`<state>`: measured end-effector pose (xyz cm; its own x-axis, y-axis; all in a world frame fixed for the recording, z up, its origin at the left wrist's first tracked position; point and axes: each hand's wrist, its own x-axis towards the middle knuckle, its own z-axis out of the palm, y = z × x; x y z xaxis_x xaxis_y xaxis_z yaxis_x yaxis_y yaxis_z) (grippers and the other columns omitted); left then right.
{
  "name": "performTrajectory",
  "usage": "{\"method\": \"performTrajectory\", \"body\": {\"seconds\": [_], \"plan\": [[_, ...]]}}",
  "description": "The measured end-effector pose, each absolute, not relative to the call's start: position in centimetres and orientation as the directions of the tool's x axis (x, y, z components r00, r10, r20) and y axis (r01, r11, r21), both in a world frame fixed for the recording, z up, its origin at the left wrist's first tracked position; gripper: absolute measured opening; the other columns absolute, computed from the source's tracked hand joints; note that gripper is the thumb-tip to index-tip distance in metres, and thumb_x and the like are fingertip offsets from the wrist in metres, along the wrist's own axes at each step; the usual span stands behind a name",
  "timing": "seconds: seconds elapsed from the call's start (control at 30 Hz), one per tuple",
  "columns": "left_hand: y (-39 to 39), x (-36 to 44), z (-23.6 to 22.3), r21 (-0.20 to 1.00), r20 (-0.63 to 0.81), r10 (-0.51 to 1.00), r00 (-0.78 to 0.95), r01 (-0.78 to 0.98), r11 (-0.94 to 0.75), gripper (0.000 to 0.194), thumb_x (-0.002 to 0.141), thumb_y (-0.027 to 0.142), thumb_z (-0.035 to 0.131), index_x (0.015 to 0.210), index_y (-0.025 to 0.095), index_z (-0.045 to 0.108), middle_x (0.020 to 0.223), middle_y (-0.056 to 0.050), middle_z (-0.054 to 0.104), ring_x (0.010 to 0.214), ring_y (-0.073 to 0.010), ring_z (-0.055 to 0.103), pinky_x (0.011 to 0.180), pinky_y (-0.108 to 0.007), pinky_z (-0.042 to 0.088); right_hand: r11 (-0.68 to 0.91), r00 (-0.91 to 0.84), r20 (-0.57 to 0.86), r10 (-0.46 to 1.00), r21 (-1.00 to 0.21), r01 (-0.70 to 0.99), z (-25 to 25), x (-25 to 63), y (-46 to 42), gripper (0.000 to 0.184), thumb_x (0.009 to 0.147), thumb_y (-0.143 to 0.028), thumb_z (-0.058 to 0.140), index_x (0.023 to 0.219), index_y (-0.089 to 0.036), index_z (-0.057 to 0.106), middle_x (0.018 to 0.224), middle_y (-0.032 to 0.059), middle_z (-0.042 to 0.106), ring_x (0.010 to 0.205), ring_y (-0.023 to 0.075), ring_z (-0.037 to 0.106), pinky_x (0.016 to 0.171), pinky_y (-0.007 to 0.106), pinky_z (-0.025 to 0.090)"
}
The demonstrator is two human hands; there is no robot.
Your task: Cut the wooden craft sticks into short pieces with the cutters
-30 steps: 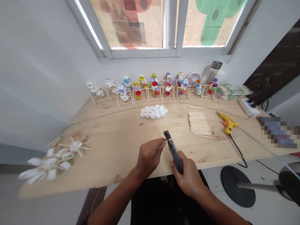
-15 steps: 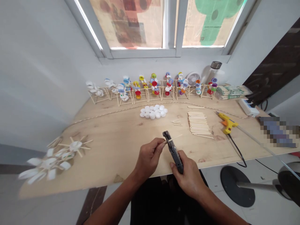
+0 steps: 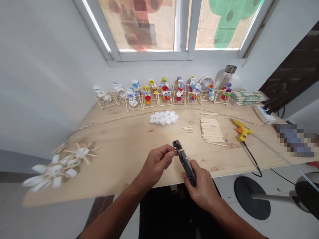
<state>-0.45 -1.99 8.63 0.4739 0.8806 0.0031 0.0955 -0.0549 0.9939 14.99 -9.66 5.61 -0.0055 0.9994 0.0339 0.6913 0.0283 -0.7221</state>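
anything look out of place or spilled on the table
Nothing looks spilled. Slightly odd: one wooden stick lies apart beyond the neat stick pile, and another stick at the pile's near edge juts out to the right, out of line with the rest.

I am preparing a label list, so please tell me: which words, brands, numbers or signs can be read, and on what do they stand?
No text can be read.
Green markings on the bagged sticks: too small to read.
Faint marks on the window panes: too blurred to read.
Dark hand tool: no lettering can be made out.
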Motion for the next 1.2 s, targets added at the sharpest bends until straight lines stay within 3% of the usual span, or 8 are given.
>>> {"method": "performTrajectory", "body": {"seconds": [0.13,0.27,0.33,0.4,0.77,0.97,1.1,1.2], "plan": [[-2.3,-0.3,7.6,0.871,0.228,0.894,0.386,0.329,-0.365,0.024,0.087,0.034,0.043,0.083,0.015,0.057,0.053,0.004,0.046,0.047,-0.0075,0.041,0.045,-0.019,0.036,-0.029,0.014,-0.026,1.000,-0.759,0.650,5.4,14.8,-9.5,0.005,0.080,-0.025,0.046,0.077,-0.021,0.044,0.058,-0.0030,0.052,0.051,0.0148,0.051,0.050,0.023,0.033],[-2.6,-0.1,6.2,0.434,0.605,0.710,0.361,0.598,-0.674,0.018,0.086,0.021,0.045,0.096,0.015,0.058,0.070,-0.004,0.062,0.063,-0.0120,0.056,0.059,-0.022,0.044,-0.081,0.007,-0.094,0.996,-0.811,0.579,5.6,14.6,-9.3,0.008,0.080,-0.026,0.047,0.074,-0.021,0.045,0.058,-0.0036,0.050,0.054,0.0143,0.051,0.053,0.023,0.036],[-2.5,-0.1,5.8,0.241,0.681,0.613,0.400,0.668,-0.704,0.017,0.085,0.017,0.047,0.097,0.013,0.058,0.064,-0.003,0.060,0.059,-0.0121,0.056,0.057,-0.022,0.042,-0.100,-0.001,-0.120,0.993,-0.832,0.545,5.8,14.6,-9.3,0.008,0.079,-0.025,0.048,0.073,-0.021,0.045,0.057,-0.0042,0.049,0.053,0.0136,0.049,0.053,0.022,0.036],[-2.4,-0.1,5.8,0.169,0.699,0.572,0.429,0.678,-0.715,0.015,0.084,0.015,0.048,0.094,0.012,0.058,0.058,-0.001,0.058,0.054,-0.0116,0.054,0.054,-0.022,0.041,-0.106,0.000,-0.125,0.992,-0.838,0.535,6.0,14.6,-9.4,0.007,0.079,-0.025,0.049,0.073,-0.020,0.046,0.057,-0.0046,0.048,0.053,0.0132,0.048,0.052,0.022,0.035],[-3.1,-0.2,7.8,0.600,0.549,0.748,0.373,0.447,-0.663,0.014,0.085,0.017,0.046,0.090,0.014,0.060,0.077,-0.004,0.066,0.065,-0.0109,0.060,0.060,-0.019,0.045,-0.052,-0.022,-0.084,0.996,-0.782,0.621,6.9,15.0,-9.8,0.005,0.079,-0.024,0.048,0.082,-0.021,0.045,0.064,-0.0030,0.053,0.056,0.0147,0.050,0.054,0.023,0.034],[-3.0,-0.5,9.3,0.871,0.244,0.886,0.394,0.313,-0.379,0.020,0.085,0.025,0.046,0.083,0.014,0.062,0.054,0.003,0.051,0.047,-0.0064,0.045,0.047,-0.016,0.037,-0.015,-0.035,-0.049,0.998,-0.758,0.652,6.8,15.2,-10.0,0.007,0.080,-0.025,0.048,0.082,-0.022,0.042,0.064,-0.0038,0.052,0.055,0.0144,0.049,0.053,0.023,0.033],[-2.5,-0.8,9.7,0.948,0.106,0.892,0.439,0.227,-0.224,0.024,0.084,0.031,0.046,0.083,0.013,0.062,0.049,0.005,0.043,0.046,-0.0069,0.040,0.045,-0.017,0.034,0.009,-0.039,-0.023,0.999,-0.751,0.660,6.7,15.2,-10.0,0.007,0.080,-0.023,0.047,0.083,-0.022,0.041,0.063,-0.0040,0.050,0.054,0.0142,0.048,0.052,0.023,0.032],[-2.4,-0.8,9.5,0.941,0.111,0.890,0.443,0.240,-0.237,0.025,0.085,0.032,0.046,0.082,0.013,0.062,0.049,0.005,0.043,0.046,-0.0069,0.040,0.045,-0.017,0.034,0.007,-0.024,-0.012,1.000,-0.749,0.662,6.4,15.0,-9.9,0.007,0.080,-0.023,0.046,0.080,-0.022,0.039,0.059,-0.0050,0.048,0.050,0.0135,0.046,0.050,0.023,0.030]]}}
